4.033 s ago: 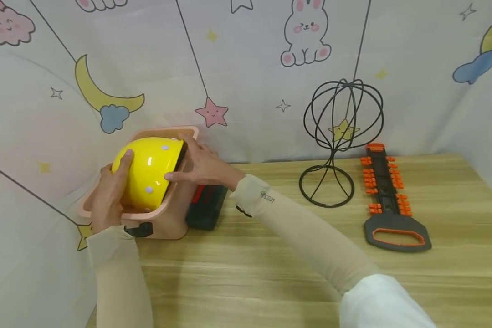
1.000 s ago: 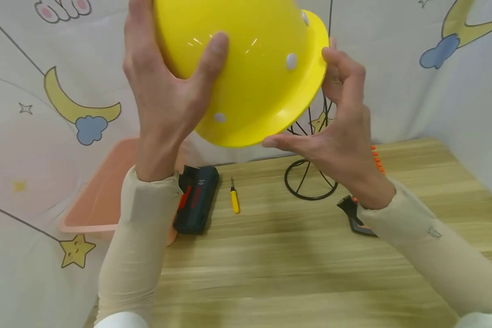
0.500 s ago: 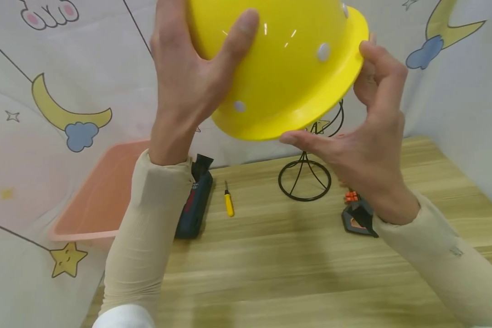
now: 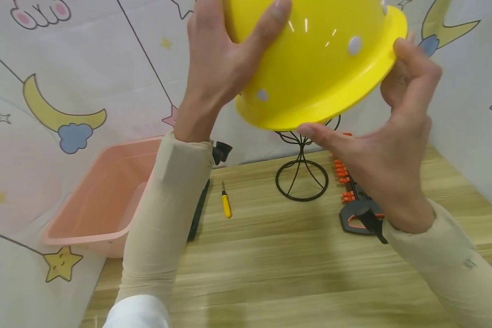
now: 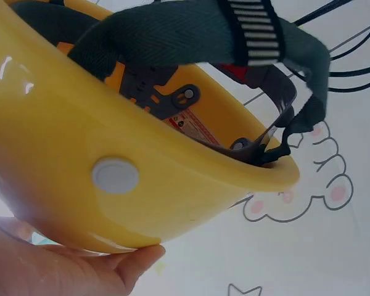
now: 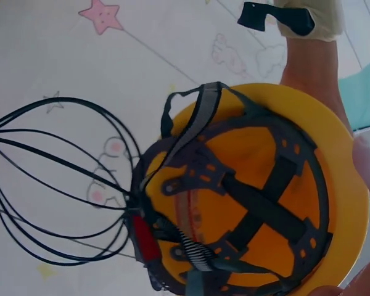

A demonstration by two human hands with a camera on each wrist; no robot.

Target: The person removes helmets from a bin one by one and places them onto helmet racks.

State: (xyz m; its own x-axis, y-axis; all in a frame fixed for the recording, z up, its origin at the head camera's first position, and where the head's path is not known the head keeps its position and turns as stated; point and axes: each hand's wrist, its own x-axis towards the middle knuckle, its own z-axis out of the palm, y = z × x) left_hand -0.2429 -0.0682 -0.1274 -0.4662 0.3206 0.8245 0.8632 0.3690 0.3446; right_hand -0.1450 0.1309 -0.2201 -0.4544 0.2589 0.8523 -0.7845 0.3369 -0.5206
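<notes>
A yellow hard hat (image 4: pixel 311 73) is held in the air by both hands, its top cut off by the head view's upper edge. My left hand (image 4: pixel 223 64) grips the dome, thumb across the outside. On the other side, my right hand (image 4: pixel 393 150) holds the brim between thumb and fingers. In the right wrist view, the hat's inside shows a dark harness (image 6: pixel 268 203) and hanging straps. A green chin strap (image 5: pixel 166 37) loops over the opening in the left wrist view. Behind the hat stands a black wire stand (image 4: pixel 301 154), its round top mostly hidden.
At the left of the wooden table (image 4: pixel 270 264) sits a pink bin (image 4: pixel 82 239). A dark case (image 4: pixel 198 216) is mostly hidden by the left sleeve. A yellow-handled screwdriver (image 4: pixel 226 206) lies nearby. A dark grey rack with orange clips (image 4: pixel 348 218) is partly behind the right hand.
The hard hat has come up out of the pink bin in both hands. Over the last second it has moved right, in front of the wire stand's top.
</notes>
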